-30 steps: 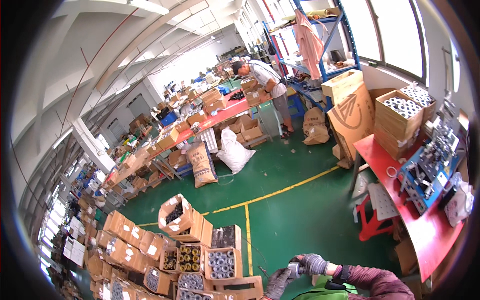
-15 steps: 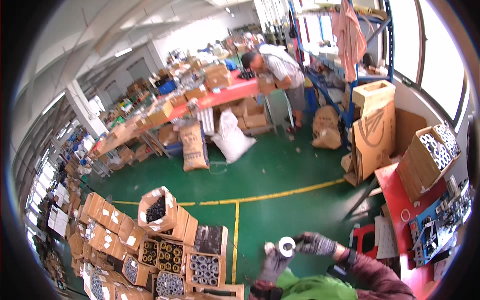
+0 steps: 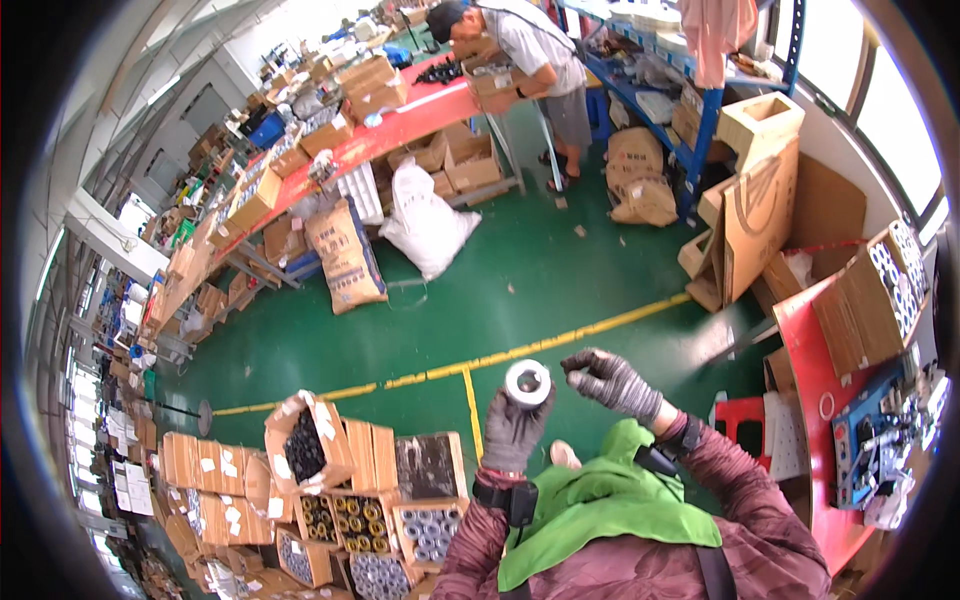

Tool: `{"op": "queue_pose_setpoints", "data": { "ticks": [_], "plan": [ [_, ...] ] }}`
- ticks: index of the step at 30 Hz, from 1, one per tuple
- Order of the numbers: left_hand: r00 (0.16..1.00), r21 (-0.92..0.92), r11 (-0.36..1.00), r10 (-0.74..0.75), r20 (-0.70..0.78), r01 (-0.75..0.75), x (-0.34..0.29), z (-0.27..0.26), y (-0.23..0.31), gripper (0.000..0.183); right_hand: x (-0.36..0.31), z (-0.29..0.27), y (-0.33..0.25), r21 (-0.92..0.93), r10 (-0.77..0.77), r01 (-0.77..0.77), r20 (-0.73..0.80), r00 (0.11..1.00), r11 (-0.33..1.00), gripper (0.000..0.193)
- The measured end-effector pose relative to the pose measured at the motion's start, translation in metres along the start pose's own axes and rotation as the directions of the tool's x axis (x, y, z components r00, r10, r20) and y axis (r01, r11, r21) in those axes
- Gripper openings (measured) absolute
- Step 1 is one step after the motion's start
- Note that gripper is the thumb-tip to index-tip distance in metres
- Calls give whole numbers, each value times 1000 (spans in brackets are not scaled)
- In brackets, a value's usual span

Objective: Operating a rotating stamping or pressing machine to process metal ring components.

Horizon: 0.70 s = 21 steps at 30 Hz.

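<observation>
A white round part with a dark hole through its middle (image 3: 528, 384), like a thick ring or short sleeve, is held up in front of me. My left hand (image 3: 513, 430), in a grey glove, is closed around its lower side. Just right of it, my gloved right hand (image 3: 618, 383) is raised with its fingers apart, touching nothing that I can see. Both wrists wear dark bands, and a green cloth (image 3: 610, 510) hangs over my front.
Cartons of ring parts (image 3: 428, 530) and a box of black pieces (image 3: 305, 445) stand at lower left. A red bench (image 3: 815, 450) at right carries a blue fixture (image 3: 862, 440) and a carton of white rings (image 3: 865, 305). Across the green floor, a person (image 3: 535, 60) bends over a long red table (image 3: 350, 155).
My view has shifted, so both arms show more fully. My right hand has come away from the white ring part, leaving it in my left hand alone. The person stays at the far table.
</observation>
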<state>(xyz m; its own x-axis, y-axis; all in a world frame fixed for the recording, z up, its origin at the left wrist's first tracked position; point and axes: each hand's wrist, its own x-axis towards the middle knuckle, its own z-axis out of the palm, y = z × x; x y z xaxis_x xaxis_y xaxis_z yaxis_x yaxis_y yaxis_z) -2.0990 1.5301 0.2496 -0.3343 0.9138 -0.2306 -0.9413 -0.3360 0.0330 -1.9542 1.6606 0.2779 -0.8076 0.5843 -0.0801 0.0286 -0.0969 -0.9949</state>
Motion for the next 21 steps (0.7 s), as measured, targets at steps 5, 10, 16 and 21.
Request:
{"op": "queue_pose_setpoints", "data": {
  "ticks": [5, 10, 16, 21],
  "plan": [
    [996, 81, 993, -92, 5, 91, 74, -6, 24, 49, 97, -6, 3, 100, 90, -93, 31, 995, 991, 18],
    [997, 194, 980, -26, -66, 38, 159, -9, 53, 48, 192, -30, 0, -561, -371, 301, -12, 929, 771, 15],
    [987, 286, 954, 124, -98, -91, 280, 27, 78, 50, 312, -77, -37, -570, -365, 373, 135, 921, 732, 15],
    [966, 253, 951, 218, -139, -178, 350, 45, 89, 48, 398, -112, -37, -583, -248, 306, 179, 952, 753, 13]
  ]
}}
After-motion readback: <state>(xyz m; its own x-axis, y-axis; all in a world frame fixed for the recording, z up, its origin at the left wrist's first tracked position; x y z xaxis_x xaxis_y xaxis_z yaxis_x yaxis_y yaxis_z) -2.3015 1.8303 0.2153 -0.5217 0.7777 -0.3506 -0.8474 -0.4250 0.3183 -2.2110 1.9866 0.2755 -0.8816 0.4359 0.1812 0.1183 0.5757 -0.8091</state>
